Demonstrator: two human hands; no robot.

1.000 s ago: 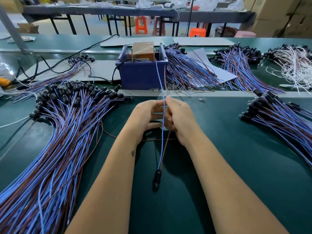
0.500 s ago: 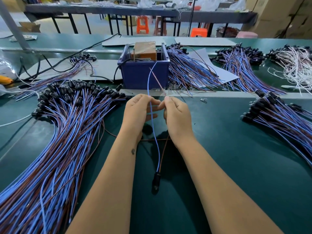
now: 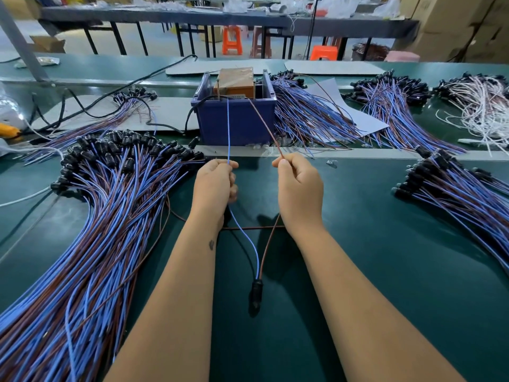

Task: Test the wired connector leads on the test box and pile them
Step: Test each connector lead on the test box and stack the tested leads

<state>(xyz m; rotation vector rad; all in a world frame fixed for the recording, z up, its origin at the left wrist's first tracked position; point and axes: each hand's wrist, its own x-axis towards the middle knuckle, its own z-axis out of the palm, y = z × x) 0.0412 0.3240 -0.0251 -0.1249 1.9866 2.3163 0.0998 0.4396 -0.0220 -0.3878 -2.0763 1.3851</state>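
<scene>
My left hand (image 3: 214,186) pinches the blue wire (image 3: 228,128) of one lead, and my right hand (image 3: 298,186) pinches its brown wire (image 3: 264,119). Both wires run forward and up to the test box (image 3: 235,82), an orange-brown box inside a blue bin (image 3: 234,122). Below my hands the two wires join at a black connector (image 3: 255,295) lying on the green table between my forearms. A big pile of blue and brown leads (image 3: 91,221) with black connectors fans out on the left.
More lead bundles lie right of the bin (image 3: 308,117), at the right edge (image 3: 462,194) and far right (image 3: 391,100), beside white wires (image 3: 479,108). Black cables (image 3: 110,97) cross the left back. A loose brown wire (image 3: 248,228) lies under my wrists.
My hands have moved apart, splitting the blue and brown wires, and the wire tips have gone forward to the test box in the bin.
</scene>
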